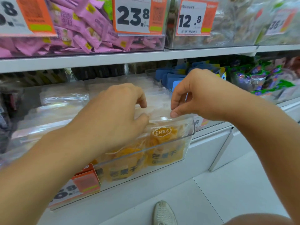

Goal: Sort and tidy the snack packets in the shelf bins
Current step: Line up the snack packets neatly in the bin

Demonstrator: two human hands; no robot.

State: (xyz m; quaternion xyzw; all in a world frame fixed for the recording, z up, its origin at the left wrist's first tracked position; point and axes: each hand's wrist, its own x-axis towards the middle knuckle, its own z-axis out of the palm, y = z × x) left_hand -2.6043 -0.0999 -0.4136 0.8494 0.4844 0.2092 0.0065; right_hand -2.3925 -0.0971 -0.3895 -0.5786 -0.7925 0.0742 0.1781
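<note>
Both hands curl over the clear plastic shelf bin (pixel 188 135): the left hand (pixel 116 111) and right hand (pixel 194 95) each pinch the top edge of clear orange dried-mango packets (pixel 164 143), standing directly below, tops running left-right.

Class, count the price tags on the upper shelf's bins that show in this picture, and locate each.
4: far left tag, "23.8" tag, "12.8" tag, and a blurred far right tag. Others may lie outside the view.
</note>
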